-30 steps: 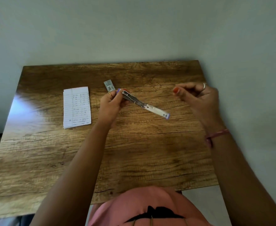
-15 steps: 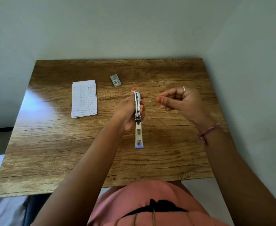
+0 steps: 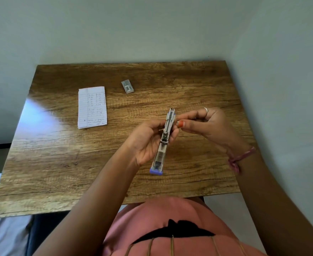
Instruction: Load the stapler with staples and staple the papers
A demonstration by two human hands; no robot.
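My left hand (image 3: 147, 143) holds a stapler (image 3: 163, 143) above the middle of the table. The stapler is swung open in one long line, its metal staple channel facing up and its purple-tipped end pointing toward me. My right hand (image 3: 208, 124) is just right of the channel, thumb and fingers pinched on a thin strip that looks like staples; the fingertips almost touch the stapler. A small stack of lined, handwritten papers (image 3: 92, 108) lies flat at the table's left. A small grey staple box (image 3: 127, 86) lies beyond them, toward the far edge.
The wooden table (image 3: 198, 84) stands against a plain wall at its far edge, with another wall close on the right. My pink top shows at the near edge.
My left hand has turned the open stapler from pointing right to pointing toward me and brought it nearer. My right hand has moved left until its fingertips reach the stapler.
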